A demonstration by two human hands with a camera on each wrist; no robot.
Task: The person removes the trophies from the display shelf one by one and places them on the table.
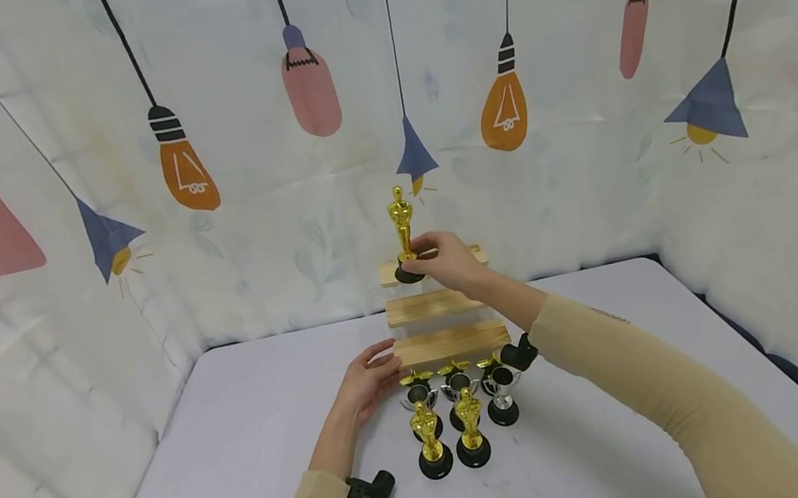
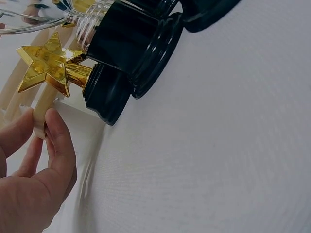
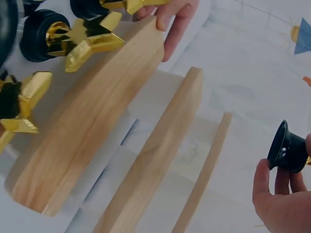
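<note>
My right hand (image 1: 452, 263) grips a gold figure statuette (image 1: 401, 219) by its black base, upright in front of the top step of a three-tier wooden display stand (image 1: 451, 344). In the right wrist view, the fingertips touch the rim of that black base (image 3: 290, 148). My left hand (image 1: 367, 383) pinches the left end of the stand's lowest board between thumb and fingers; the left wrist view shows this grip on the board's end (image 2: 43, 109). Close by the left hand stands a gold star trophy (image 2: 48, 65) on a black base.
Before the stand are gold star trophies (image 1: 454, 368), then silver cups (image 1: 503, 391), with two more gold statuettes (image 1: 471, 424) nearest me. The white-covered table (image 1: 257, 436) meets a patterned cloth backdrop (image 1: 277, 240) behind the stand.
</note>
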